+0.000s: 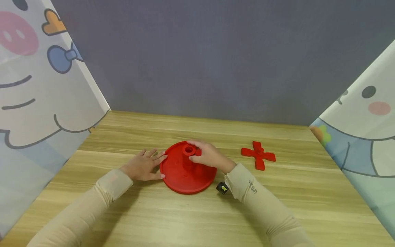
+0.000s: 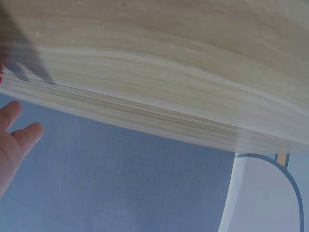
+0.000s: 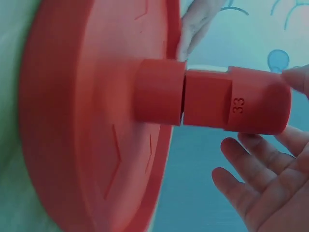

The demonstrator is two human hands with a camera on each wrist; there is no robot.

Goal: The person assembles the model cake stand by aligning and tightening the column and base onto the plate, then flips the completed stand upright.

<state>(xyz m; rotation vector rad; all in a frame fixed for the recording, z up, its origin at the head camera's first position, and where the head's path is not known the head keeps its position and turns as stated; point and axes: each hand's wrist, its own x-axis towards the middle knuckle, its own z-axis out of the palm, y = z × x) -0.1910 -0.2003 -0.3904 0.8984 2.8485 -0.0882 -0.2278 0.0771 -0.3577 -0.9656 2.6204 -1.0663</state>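
A round red plastic base (image 1: pixel 176 178) with a raised rim lies on the wooden table. Over the short post (image 3: pixel 159 92) at its middle stands a red tube (image 3: pixel 260 101) marked 33, with a thin seam visible between the two. My right hand (image 1: pixel 211 157) pinches the upper end of the tube between thumb and fingers. At the base's left rim rests my left hand (image 1: pixel 145 166), its fingers spread and fairly straight. Only a few fingertips of that hand appear in the left wrist view.
To the right on the table (image 1: pixel 148 219) lies a flat red cross-shaped piece (image 1: pixel 258 156) with a small raised centre. A small black object (image 1: pixel 222 187) with a yellow-green mark is by the right cuff. A grey panel (image 1: pixel 197 61) stands behind, with cartoon-printed sheets at both sides.
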